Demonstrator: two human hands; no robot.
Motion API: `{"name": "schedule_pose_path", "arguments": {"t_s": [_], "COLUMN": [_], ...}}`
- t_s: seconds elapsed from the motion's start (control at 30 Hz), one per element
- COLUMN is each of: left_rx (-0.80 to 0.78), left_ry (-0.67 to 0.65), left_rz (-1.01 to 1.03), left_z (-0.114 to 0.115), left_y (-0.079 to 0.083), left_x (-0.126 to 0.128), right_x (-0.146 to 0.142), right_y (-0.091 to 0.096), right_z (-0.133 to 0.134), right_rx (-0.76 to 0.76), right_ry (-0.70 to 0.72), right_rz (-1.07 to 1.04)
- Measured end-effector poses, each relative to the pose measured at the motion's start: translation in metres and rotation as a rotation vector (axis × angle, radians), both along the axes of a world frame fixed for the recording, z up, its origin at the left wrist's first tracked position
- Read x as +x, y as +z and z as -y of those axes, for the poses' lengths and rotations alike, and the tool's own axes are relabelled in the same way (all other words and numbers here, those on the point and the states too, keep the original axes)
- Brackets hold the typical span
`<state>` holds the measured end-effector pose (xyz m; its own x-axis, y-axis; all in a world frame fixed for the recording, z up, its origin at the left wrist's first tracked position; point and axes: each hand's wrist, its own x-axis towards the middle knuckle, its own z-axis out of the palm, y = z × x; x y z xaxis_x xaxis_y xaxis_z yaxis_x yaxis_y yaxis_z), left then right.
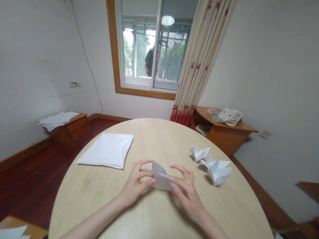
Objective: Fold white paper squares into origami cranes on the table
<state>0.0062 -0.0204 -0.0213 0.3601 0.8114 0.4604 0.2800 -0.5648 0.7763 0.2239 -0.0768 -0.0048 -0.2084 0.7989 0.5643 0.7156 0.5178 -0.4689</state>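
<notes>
A small white folded paper piece (160,177) stands on the round light-wood table (154,212) near its middle. My left hand (137,184) pinches its left edge between thumb and fingers. My right hand (185,187) pinches the right side, fingers curled over the fold. Both hands rest low on the tabletop, close together.
A stack of flat white paper sheets (107,150) lies at the left of the table. Finished folded paper figures (199,153) (218,171) sit at the right. A low wooden cabinet (71,126) stands by the left wall, a wooden corner shelf (224,127) with a bag at the right.
</notes>
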Motion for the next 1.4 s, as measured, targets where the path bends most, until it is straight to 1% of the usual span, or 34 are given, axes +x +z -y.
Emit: {"name": "schedule_pose_path", "arguments": {"t_s": [0.17, 0.27, 0.37, 0.47, 0.57, 0.67, 0.8, 0.9, 1.03, 1.2, 1.3, 1.4], "left_rx": [-0.065, -0.109, -0.168, -0.210, -0.220, -0.220, -0.203, -0.193, -0.142, -0.051, -0.005, 0.054], "left_ry": [-0.041, -0.038, -0.033, -0.018, 0.018, 0.053, 0.086, 0.099, 0.120, 0.195, 0.156, 0.119], "left_rz": [0.040, 0.052, 0.055, 0.037, -0.042, -0.116, -0.204, -0.279, -0.380, -0.392, -0.386, -0.399], "left_z": [0.007, 0.008, 0.006, 0.002, -0.001, -0.001, 0.000, 0.000, 0.001, 0.002, 0.003, 0.004], "left_y": [0.012, 0.014, 0.009, 0.001, -0.006, -0.010, -0.009, -0.009, -0.014, -0.018, -0.016, -0.015], "left_x": [-0.001, 0.000, 0.002, 0.003, 0.004, 0.005, 0.007, 0.007, 0.007, 0.007, 0.006, 0.005], "right_x": [0.001, -0.001, -0.004, -0.006, -0.007, -0.007, -0.009, -0.010, -0.012, -0.013, -0.012, -0.011], "right_y": [0.005, 0.004, -0.001, -0.010, -0.020, -0.026, -0.028, -0.028, -0.027, -0.029, -0.030, -0.028], "right_z": [0.004, 0.004, 0.000, -0.005, -0.011, -0.014, -0.014, -0.014, -0.015, -0.015, -0.014, -0.013], "right_rx": [-0.048, -0.080, -0.167, -0.282, -0.365, -0.402, -0.394, -0.400, -0.420, -0.352, -0.300, -0.264], "right_ry": [-0.012, -0.006, 0.003, -0.017, -0.046, -0.084, -0.139, -0.152, -0.169, -0.211, -0.195, -0.134], "right_rz": [0.022, -0.031, -0.129, -0.194, -0.193, -0.143, -0.042, 0.032, 0.085, 0.120, 0.122, 0.153]}}
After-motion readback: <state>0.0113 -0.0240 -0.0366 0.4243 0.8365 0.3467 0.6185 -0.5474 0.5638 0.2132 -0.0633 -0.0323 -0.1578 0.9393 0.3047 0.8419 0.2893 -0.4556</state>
